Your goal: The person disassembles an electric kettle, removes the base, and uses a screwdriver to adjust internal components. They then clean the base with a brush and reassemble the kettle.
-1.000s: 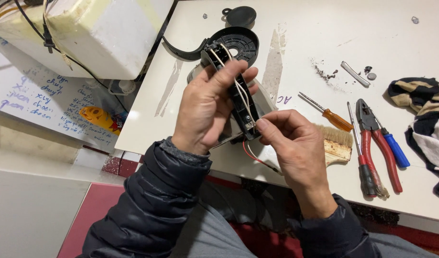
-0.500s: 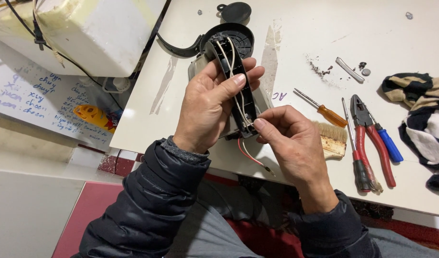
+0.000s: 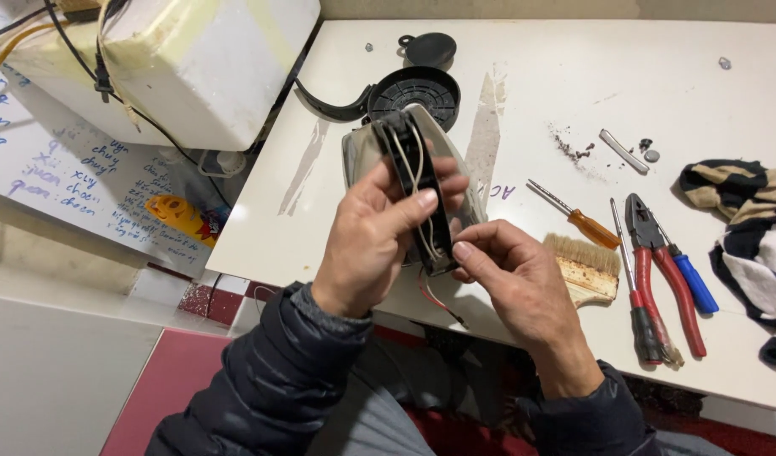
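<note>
**Over the table edge: hands move up on the black part**

Above the near edge of the white table (image 3: 726, 110), the left hand (image 3: 379, 232) holds a long black part with wires (image 3: 417, 190), fingers wrapped tight around it. It sat lower a moment ago; now it is lifted and tipped up more. The right hand (image 3: 514, 279) pinches its bottom end, where red wires (image 3: 434, 295) hang. Behind it lies a round black cover (image 3: 413, 93). To the right rest a brush (image 3: 586, 266), an orange screwdriver (image 3: 578, 219) and red pliers (image 3: 662, 262), well apart. Nothing blocks the hands.
</note>
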